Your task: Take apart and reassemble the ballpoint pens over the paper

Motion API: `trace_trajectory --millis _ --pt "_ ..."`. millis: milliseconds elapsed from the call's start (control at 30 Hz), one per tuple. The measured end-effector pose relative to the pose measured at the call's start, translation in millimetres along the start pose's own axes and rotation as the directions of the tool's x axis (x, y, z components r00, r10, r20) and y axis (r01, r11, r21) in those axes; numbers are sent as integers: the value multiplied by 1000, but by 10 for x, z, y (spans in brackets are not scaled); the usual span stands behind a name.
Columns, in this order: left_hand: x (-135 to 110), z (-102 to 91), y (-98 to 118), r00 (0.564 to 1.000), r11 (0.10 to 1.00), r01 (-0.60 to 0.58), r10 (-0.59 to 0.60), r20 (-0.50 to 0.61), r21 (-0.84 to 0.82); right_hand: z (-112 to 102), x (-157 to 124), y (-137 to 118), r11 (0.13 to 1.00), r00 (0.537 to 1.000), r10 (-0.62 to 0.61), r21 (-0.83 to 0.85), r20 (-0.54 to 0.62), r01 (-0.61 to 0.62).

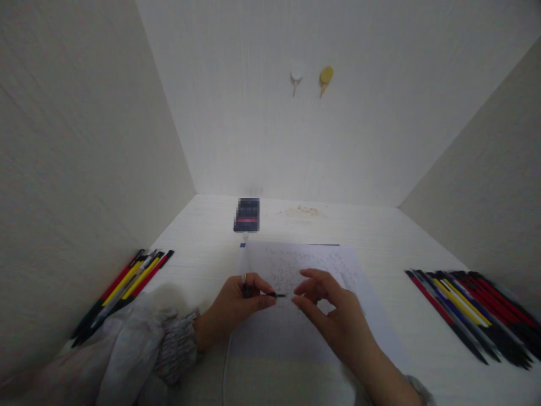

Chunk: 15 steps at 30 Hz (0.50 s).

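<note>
My left hand is closed, with thumb and forefinger pinching a thin black pen part that points right. A small black-and-yellow piece also shows among its curled fingers; how it is held is unclear. Just to the right, my right hand has its thumb and forefinger tips drawn close together near the end of the black part. Anything between them is too small to make out. Its other fingers are raised and curved. Both hands are above a white sheet of paper covered with faint scribbles.
Pens with red, yellow and grey bodies lie along the left wall. Several more pens lie by the right wall. A phone with a white cable sits behind the paper. Two hooks, white and yellow, are on the back wall.
</note>
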<state>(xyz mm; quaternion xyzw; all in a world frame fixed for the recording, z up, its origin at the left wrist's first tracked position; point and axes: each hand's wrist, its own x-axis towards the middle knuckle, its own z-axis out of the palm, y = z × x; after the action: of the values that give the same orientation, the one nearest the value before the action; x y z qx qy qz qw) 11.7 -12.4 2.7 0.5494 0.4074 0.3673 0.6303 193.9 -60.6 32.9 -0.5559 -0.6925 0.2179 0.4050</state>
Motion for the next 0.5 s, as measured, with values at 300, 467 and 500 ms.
trace_trajectory --millis 300,467,500 --pt "3 -27 -14 998 995 42 -37 -54 94 -490 30 493 572 924 351 -747 -150 -338" --pt "7 -23 0 998 990 12 -3 -66 140 -431 1 462 465 893 443 -832 -77 -303" --pt "9 -24 -4 998 990 1 9 -65 143 -416 -1 455 455 895 441 -842 -70 -290"
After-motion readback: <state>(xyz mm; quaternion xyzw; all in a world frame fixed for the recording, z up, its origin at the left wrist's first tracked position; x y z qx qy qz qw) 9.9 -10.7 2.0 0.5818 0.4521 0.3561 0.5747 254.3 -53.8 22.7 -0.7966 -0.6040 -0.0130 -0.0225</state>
